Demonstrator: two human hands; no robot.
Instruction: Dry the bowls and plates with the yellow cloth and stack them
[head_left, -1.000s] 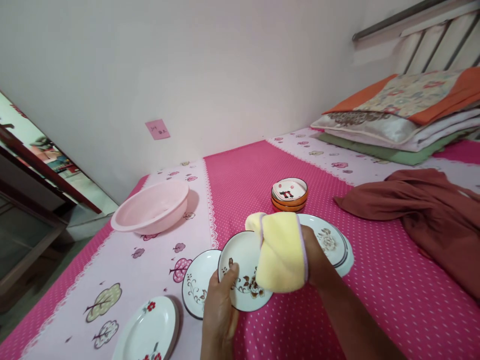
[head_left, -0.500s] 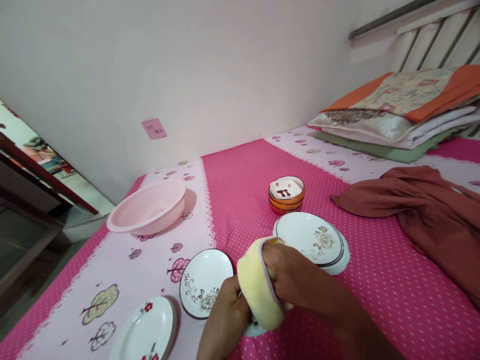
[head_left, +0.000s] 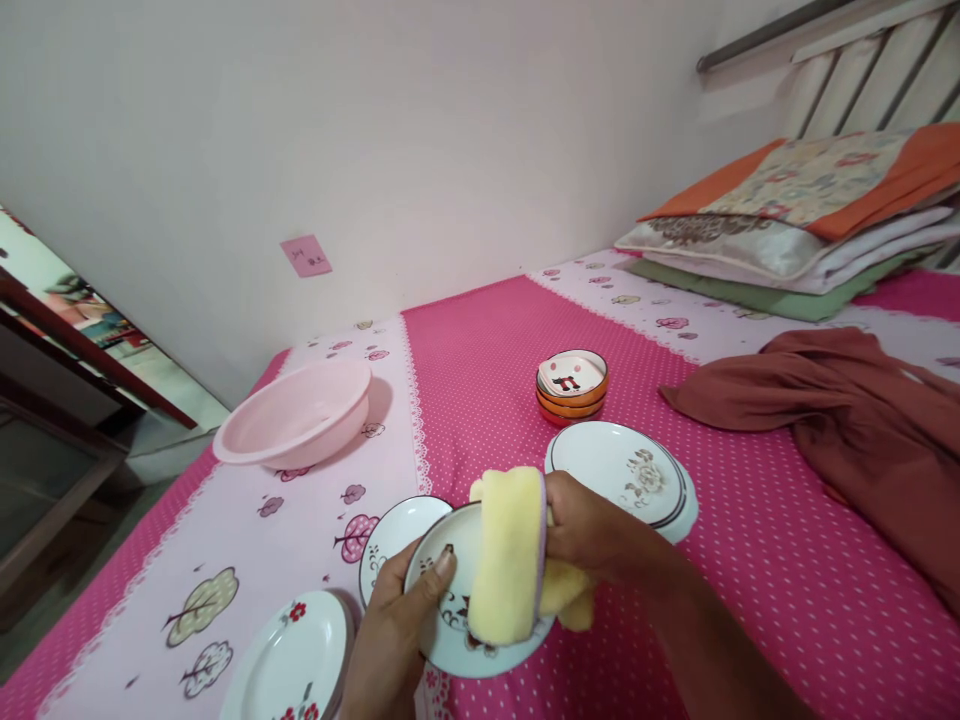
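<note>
My left hand [head_left: 394, 630] grips the left rim of a small white plate [head_left: 450, 625] with a brown flower pattern, held tilted above the bed. My right hand [head_left: 592, 535] is closed on a folded yellow cloth [head_left: 506, 555] pressed against the plate's face. Behind the held plate lies another small flowered plate [head_left: 390, 535], partly hidden. A stack of larger white plates [head_left: 622, 475] rests just right of my right hand.
A pink basin [head_left: 296, 415] sits at the left on the pink bedsheet [head_left: 487, 360]. Stacked orange bowls [head_left: 572, 385] stand behind the plates. A red-flowered plate [head_left: 292, 660] lies at the lower left. A brown garment [head_left: 840, 420] and folded bedding [head_left: 795, 230] lie right.
The plate has tilted up so its face shows again. My right hand has slid the yellow cloth from low over the plate back up across its face.
</note>
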